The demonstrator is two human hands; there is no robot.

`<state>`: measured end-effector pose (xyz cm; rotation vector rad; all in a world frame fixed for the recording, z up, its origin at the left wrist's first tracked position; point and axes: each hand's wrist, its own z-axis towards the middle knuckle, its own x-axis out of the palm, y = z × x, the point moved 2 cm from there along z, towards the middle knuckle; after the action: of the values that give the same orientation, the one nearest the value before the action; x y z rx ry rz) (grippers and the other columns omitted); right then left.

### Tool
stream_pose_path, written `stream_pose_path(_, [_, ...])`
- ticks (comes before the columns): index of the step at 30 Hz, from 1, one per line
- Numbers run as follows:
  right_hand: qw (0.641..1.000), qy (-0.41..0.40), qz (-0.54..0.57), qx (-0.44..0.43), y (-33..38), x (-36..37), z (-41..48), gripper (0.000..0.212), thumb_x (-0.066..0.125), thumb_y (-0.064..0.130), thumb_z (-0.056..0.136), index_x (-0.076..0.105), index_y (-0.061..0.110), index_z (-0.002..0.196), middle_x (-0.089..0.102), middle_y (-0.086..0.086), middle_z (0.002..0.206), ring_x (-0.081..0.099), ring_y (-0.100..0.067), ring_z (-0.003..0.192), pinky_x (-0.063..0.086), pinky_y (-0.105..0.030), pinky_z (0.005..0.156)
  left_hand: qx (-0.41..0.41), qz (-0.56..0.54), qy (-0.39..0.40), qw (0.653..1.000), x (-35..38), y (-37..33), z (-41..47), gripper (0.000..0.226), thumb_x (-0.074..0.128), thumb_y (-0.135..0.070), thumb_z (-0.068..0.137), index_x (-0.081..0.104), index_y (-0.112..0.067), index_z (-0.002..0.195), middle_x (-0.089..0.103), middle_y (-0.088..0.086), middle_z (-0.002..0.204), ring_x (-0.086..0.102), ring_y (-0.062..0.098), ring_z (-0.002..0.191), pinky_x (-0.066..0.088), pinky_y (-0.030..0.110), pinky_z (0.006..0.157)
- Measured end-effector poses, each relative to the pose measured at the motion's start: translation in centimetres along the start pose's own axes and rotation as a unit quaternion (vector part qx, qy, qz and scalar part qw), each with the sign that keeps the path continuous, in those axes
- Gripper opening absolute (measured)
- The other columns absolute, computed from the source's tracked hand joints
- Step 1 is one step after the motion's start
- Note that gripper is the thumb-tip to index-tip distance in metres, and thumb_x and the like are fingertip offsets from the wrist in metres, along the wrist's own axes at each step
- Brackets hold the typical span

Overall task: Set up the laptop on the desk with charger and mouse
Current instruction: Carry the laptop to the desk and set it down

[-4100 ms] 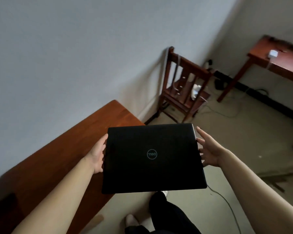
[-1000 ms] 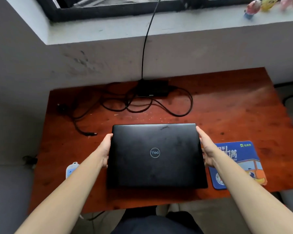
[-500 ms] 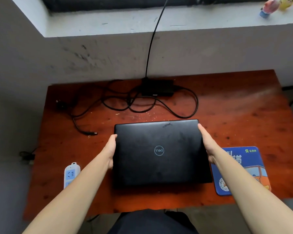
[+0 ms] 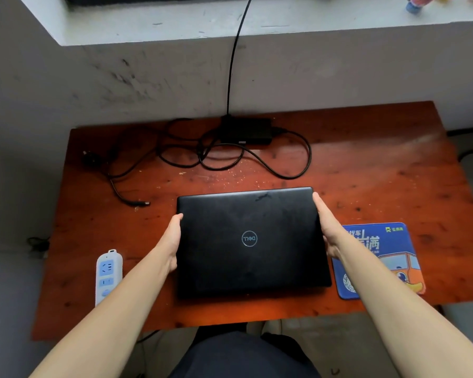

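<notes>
closed black laptop (image 4: 250, 241) lies flat near the middle of the red-brown desk (image 4: 380, 181), lid logo facing up. left hand (image 4: 172, 242) presses flat against its left edge, right hand (image 4: 327, 227) against its right edge, so both are clamped on the laptop from the sides (fingers stretched along the edges, not curled over the lid). charger brick (image 4: 246, 130) sits at the back of the desk by the wall, its cable (image 4: 290, 173) looped loosely in front, the plug tip (image 4: 145, 203) lying free left of the laptop. blue mouse pad (image 4: 388, 257) just right of the laptop, partly under the right forearm. white power strip (image 4: 108, 274) at the desk's left front edge.
</notes>
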<state>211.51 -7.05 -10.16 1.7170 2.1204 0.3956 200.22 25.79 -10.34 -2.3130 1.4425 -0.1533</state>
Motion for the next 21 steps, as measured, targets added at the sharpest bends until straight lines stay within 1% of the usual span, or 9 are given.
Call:
stream_pose_path(4, [1.0, 0.009, -0.024, 0.001, -0.3, -0.2, -0.2, 0.121, 0.049, 0.103, 0.05, 0.052, 0.027, 0.144, 0.054, 0.0, 0.147, 0.048, -0.027, 0.134, 0.032, -0.05, 0.117, 0.014, 0.0, 0.006, 1.0, 0.1, 0.3, -0.2, 0.066, 0.041, -0.073, 0.084, 0.066, -0.024, 0.119, 0.067, 0.001, 0.12, 0.061, 0.025, 0.107, 0.049, 0.046, 0.097])
stream_pose_path(6, [0.999, 0.012, -0.047, -0.018, -0.2, -0.1, -0.6, 0.113, 0.047, 0.098, 0.06, 0.048, 0.026, 0.147, 0.051, 0.0, 0.15, 0.045, -0.026, 0.137, 0.031, -0.049, 0.118, 0.025, -0.002, 0.025, 0.999, 0.4, 0.3, -0.8, 0.061, 0.04, -0.074, 0.086, 0.064, -0.027, 0.117, 0.064, 0.0, 0.123, 0.06, 0.023, 0.104, 0.047, 0.046, 0.099])
stream_pose_path(9, [0.997, 0.012, -0.065, -0.043, -0.6, -0.5, -1.8, 0.1, 0.047, 0.089, 0.074, 0.044, 0.024, 0.149, 0.047, 0.0, 0.153, 0.042, -0.026, 0.14, 0.031, -0.046, 0.117, 0.046, -0.015, 0.028, 0.998, 0.2, 0.3, -2.9, 0.055, 0.04, -0.071, 0.09, 0.062, -0.029, 0.117, 0.06, -0.002, 0.127, 0.059, 0.021, 0.098, 0.048, 0.04, 0.085])
stream_pose_path(10, [0.997, 0.009, -0.067, -0.045, -0.8, -0.7, -2.0, 0.096, 0.048, 0.086, 0.078, 0.043, 0.022, 0.15, 0.045, 0.0, 0.154, 0.041, -0.027, 0.141, 0.031, -0.047, 0.117, 0.05, -0.013, 0.029, 0.998, -0.1, 0.3, -3.3, 0.056, 0.039, -0.07, 0.091, 0.059, -0.03, 0.125, 0.056, 0.0, 0.134, 0.058, 0.024, 0.109, 0.047, 0.042, 0.088])
stream_pose_path(12, [0.996, -0.006, -0.07, -0.062, -0.7, -1.5, -2.7, 0.082, 0.049, 0.077, 0.086, 0.048, 0.02, 0.145, 0.046, -0.003, 0.153, 0.044, -0.029, 0.138, 0.035, -0.05, 0.113, 0.071, -0.017, 0.017, 0.997, -1.0, 0.3, -4.2, 0.068, 0.038, -0.068, 0.093, 0.041, -0.026, 0.146, 0.044, 0.008, 0.15, 0.042, 0.033, 0.135, 0.036, 0.052, 0.106])
stream_pose_path(13, [0.994, -0.007, -0.067, -0.083, -0.4, -1.9, -3.3, 0.071, 0.049, 0.072, 0.09, 0.053, 0.02, 0.138, 0.048, -0.006, 0.151, 0.049, -0.029, 0.134, 0.039, -0.05, 0.111, 0.093, -0.031, 0.012, 0.995, -1.5, 0.3, -4.8, 0.071, 0.039, -0.066, 0.094, 0.035, -0.024, 0.15, 0.041, 0.01, 0.152, 0.038, 0.033, 0.139, 0.03, 0.054, 0.111])
stream_pose_path(14, [0.993, -0.002, -0.06, -0.102, -0.1, -2.1, -3.7, 0.064, 0.049, 0.068, 0.093, 0.054, 0.02, 0.135, 0.05, -0.009, 0.149, 0.053, -0.029, 0.129, 0.043, -0.049, 0.109, 0.117, -0.051, 0.014, 0.992, -2.0, 0.4, -5.3, 0.07, 0.039, -0.064, 0.095, 0.034, -0.022, 0.151, 0.044, 0.011, 0.15, 0.04, 0.033, 0.138, 0.028, 0.055, 0.114])
stream_pose_path(17, [0.987, 0.018, -0.058, -0.146, 1.2, -2.2, -4.8, 0.068, 0.05, 0.061, 0.097, 0.044, 0.016, 0.147, 0.052, -0.011, 0.145, 0.056, -0.028, 0.124, 0.05, -0.043, 0.097, 0.18, -0.075, 0.011, 0.981, -3.0, 0.6, -7.5, 0.064, 0.039, -0.059, 0.098, 0.041, -0.019, 0.148, 0.06, 0.009, 0.133, 0.055, 0.028, 0.122, 0.039, 0.051, 0.107])
stream_pose_path(21, [0.98, 0.055, -0.076, -0.178, 2.0, -0.2, -5.6, 0.056, 0.051, 0.05, 0.1, 0.05, 0.014, 0.142, 0.06, -0.009, 0.134, 0.061, -0.025, 0.113, 0.05, -0.039, 0.09, 0.231, -0.055, -0.033, 0.971, -4.3, 2.7, -10.4, 0.058, 0.038, -0.057, 0.099, 0.047, -0.019, 0.143, 0.064, 0.005, 0.125, 0.059, 0.024, 0.114, 0.042, 0.049, 0.1])
